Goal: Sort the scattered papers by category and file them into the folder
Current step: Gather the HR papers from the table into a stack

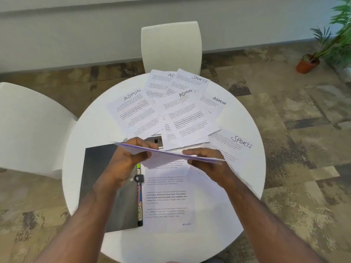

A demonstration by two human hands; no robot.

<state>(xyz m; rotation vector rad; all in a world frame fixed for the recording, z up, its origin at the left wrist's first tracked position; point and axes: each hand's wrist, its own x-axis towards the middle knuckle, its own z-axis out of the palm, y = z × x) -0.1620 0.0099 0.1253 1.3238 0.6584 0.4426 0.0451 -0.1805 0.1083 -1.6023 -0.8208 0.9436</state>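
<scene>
Patterned carpet is spreading out around a round white surface [91, 133], with two white chairs [171, 46] standing at its far and left edges and a potted plant [311, 61] sitting on the floor well off to the right.

Loose papers [182, 107] are lying fanned and overlapping across the far half of the surface, most of them showing a handwritten ADMIN or SPORTS heading. One SPORTS sheet [233, 147] is lying apart near the right edge. An open dark folder [98, 168] is lying on the near-left part of the surface, its spine running toward the near edge, and a printed page [167, 198] is lying flat just right of that spine.

Both hands are holding a thin bundle of sheets [171, 154] above the folder, seen almost edge-on. The left hand [129, 158] is gripping the bundle's left end, thumb on top and fingers curled beneath. The right hand [205, 160] is pinching the right end, fingers lying flat along the top.

Risks from here, as I judge them: the bundle is being held only at its ends, so a loosened grip may be letting sheets slide out and mix with the unsorted pile. Overlapping papers are hiding some headings, so a sheet may be landing in the wrong category. Lowering the bundle askew may be creasing the page underneath.
</scene>
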